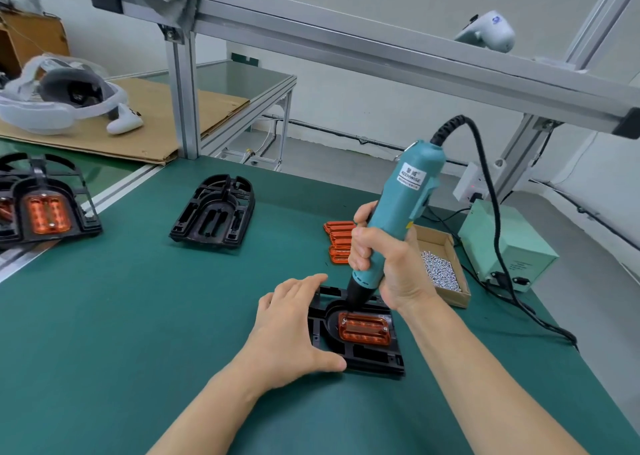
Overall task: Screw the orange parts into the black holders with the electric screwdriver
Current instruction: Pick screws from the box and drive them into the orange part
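Right hand (382,264), fingers wrapped tightly round the electric screwdriver (398,219), sets its tip at the far-left corner of the orange part (365,328) seated in the black holder (367,357) on the table (138,316). Left hand (291,333), fingers spread and nearly straight, steadies the holder's left edge.

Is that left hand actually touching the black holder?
Touching. The head view shows the left hand resting on the black holder, its thumb pressed against the near edge and its fingers on the left side.

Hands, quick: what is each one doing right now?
Left hand: open, fingers straight, pressing on the black holder.
Right hand: closed around the screwdriver, its tip down at the orange part.
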The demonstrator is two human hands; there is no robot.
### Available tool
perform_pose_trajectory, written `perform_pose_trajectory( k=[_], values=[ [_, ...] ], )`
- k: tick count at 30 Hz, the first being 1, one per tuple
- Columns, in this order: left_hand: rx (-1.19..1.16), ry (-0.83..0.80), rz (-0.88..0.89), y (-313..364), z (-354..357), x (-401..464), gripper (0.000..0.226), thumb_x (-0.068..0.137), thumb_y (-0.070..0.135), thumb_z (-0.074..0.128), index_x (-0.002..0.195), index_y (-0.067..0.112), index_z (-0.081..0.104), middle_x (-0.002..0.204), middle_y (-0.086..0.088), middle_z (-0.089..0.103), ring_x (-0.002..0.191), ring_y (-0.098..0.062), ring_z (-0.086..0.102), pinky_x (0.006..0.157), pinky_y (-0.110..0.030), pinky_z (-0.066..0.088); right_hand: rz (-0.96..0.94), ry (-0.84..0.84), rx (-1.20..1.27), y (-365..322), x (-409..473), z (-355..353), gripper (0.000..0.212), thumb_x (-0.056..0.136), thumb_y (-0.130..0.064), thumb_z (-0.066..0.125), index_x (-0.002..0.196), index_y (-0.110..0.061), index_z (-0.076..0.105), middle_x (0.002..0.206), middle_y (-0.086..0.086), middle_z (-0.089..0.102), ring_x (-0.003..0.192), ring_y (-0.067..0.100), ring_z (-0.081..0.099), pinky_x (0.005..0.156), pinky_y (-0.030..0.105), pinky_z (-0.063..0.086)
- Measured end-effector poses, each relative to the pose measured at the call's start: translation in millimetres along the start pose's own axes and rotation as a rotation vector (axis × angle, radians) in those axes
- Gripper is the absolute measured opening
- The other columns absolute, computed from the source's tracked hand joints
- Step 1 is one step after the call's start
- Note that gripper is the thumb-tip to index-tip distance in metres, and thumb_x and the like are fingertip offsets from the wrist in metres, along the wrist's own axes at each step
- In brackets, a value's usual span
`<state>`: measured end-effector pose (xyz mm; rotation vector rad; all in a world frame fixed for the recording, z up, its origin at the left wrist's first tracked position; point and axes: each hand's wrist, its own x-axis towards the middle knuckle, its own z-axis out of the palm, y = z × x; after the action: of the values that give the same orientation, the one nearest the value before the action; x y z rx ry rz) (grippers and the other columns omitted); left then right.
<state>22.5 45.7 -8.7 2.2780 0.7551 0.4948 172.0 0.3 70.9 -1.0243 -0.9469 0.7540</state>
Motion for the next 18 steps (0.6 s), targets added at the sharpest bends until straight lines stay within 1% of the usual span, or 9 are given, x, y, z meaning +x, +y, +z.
perform_pose_trajectory(
  k=[4,7,11,15,18],
  values=[
    [-0.013,0.01,-0.025,-2.1,1.9,0.5,0.114,0.049,0.057,0.079,0.143,0.044,0.015,0.116,0.027,0.02,0.097,0.012,0.004,0.102,-0.021,0.014,0.012,-0.116,-0.017,-0.2,0.1,-1.8,0.02,0.073,0.001,0.054,0.076,-0.018,0.059,0.049,0.002,0.04,0.039,0.016,0.033,0.047,0.023,0.037],
    [-0.038,0.007,-0.05,-0.9,2.1,1.1,0.113,0.049,0.055,0.08,0.141,0.046,0.016,0.118,0.024,0.022,0.098,0.006,0.007,0.098,-0.021,0.018,0.008,-0.166,-0.044,0.9,0.6,-1.9,0.019,0.073,0.002,0.054,0.079,-0.016,0.058,0.048,0.003,0.042,0.039,0.015,0.034,0.048,0.024,0.038],
    [-0.037,0.004,-0.038,1.0,1.2,0.9,0.11,0.051,0.051,0.081,0.141,0.044,0.018,0.114,0.023,0.022,0.094,0.007,0.009,0.096,-0.022,0.02,-0.021,-0.226,-0.085,2.8,1.9,2.8,0.016,0.073,-0.001,0.058,0.082,-0.014,0.059,0.047,0.002,0.044,0.038,0.015,0.036,0.048,0.024,0.039],
    [-0.035,-0.014,-0.043,1.4,1.4,-0.7,0.109,0.051,0.052,0.08,0.14,0.045,0.018,0.119,0.019,0.025,0.103,0.0,0.013,0.096,-0.022,0.022,0.045,-0.391,-0.136,1.7,4.7,8.4,0.022,0.075,0.005,0.055,0.081,-0.016,0.06,0.049,0.004,0.044,0.038,0.014,0.037,0.048,0.023,0.04],
    [-0.032,-0.02,-0.07,1.1,1.4,-0.9,0.111,0.05,0.055,0.079,0.141,0.045,0.017,0.128,0.017,0.026,0.116,-0.011,0.019,0.097,-0.023,0.026,0.056,-0.394,-0.165,2.3,8.4,11.8,0.021,0.076,0.004,0.055,0.082,-0.016,0.061,0.049,0.005,0.044,0.039,0.014,0.037,0.049,0.023,0.041]
  ],
)
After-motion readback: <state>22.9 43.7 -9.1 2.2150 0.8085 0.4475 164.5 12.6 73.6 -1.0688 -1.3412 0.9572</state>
